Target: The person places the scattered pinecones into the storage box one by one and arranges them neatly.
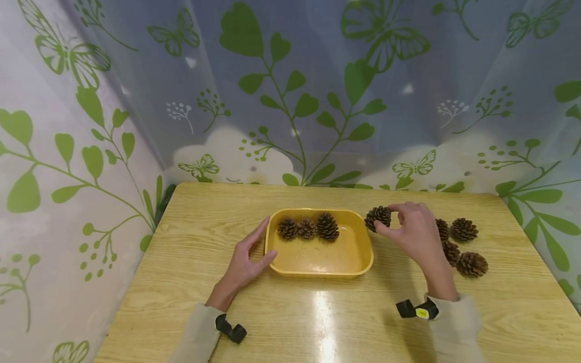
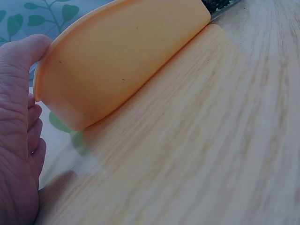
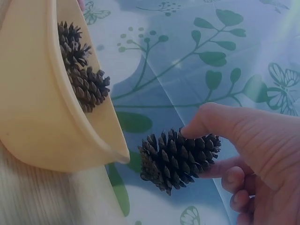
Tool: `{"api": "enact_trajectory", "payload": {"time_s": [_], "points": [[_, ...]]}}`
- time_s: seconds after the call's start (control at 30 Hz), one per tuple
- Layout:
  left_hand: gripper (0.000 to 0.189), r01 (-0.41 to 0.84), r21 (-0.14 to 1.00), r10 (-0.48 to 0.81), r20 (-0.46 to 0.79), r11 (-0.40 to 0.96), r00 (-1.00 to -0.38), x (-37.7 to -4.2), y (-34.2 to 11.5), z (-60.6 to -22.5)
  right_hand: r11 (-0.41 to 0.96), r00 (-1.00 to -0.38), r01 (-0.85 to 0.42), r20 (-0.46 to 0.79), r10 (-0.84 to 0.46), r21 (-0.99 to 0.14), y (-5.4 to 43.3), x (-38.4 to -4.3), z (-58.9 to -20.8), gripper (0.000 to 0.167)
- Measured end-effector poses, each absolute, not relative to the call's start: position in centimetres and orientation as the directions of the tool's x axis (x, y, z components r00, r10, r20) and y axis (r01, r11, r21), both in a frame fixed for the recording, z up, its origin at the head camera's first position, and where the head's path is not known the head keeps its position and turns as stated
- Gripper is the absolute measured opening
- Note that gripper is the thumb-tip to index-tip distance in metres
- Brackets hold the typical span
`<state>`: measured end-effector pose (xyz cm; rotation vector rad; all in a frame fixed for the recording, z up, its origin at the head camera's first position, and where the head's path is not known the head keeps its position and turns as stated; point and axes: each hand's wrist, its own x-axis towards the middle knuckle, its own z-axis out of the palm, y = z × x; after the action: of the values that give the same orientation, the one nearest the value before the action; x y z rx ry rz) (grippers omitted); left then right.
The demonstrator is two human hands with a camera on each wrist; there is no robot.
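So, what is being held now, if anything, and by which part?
The right hand pinches a pinecone by the end nearer its palm; the left hand holds the tray by the rim at its left end.

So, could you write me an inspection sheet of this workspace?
Surface: wooden table, with glare near the front.
Job's things: yellow tub on the table; three cones inside; one held cone by its right end; at least four loose cones farther right.
Clutter: nothing seen.
Hands: left hand grips the tub's left end; right hand pinches the held cone.
Cables: nothing seen.
Surroundings: printed curtain behind and on both sides.
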<state>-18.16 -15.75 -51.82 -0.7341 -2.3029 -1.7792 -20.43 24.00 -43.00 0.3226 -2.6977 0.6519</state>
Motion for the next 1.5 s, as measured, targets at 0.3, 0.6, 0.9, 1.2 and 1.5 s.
{"api": "enact_trajectory", "payload": {"time_s": [0.3,0.6,0.9,1.2,1.5], "points": [[0.075,0.435,0.884,0.293,0.376,0.17,-0.879,-18.2,-15.8,-51.7,0.86,-0.903,-0.337,0.391,-0.18,-0.384,22.7,-20.6,-43.3,0.042],[0.075,0.446,0.877,0.293,0.386,0.178,-0.875,-18.1,-15.8,-51.7,0.853,-0.905,-0.356,0.367,-0.214,-0.382,21.5,-20.7,-43.9,0.046],[0.075,0.446,0.877,0.294,0.385,0.178,-0.875,-18.2,-15.7,-51.7,0.85,-0.912,-0.367,0.324,-0.25,-0.378,20.5,-20.8,-44.5,0.048],[0.075,0.457,0.871,0.296,0.395,0.18,-0.87,-18.2,-15.7,-51.8,0.864,-0.929,-0.346,0.265,-0.259,-0.367,20.1,-20.9,-45.4,0.052],[0.075,0.464,0.869,0.294,0.404,0.174,-0.866,-18.2,-15.6,-51.8,0.876,-0.923,-0.363,0.254,-0.29,-0.317,19.5,-21.0,-46.1,0.05]]}}
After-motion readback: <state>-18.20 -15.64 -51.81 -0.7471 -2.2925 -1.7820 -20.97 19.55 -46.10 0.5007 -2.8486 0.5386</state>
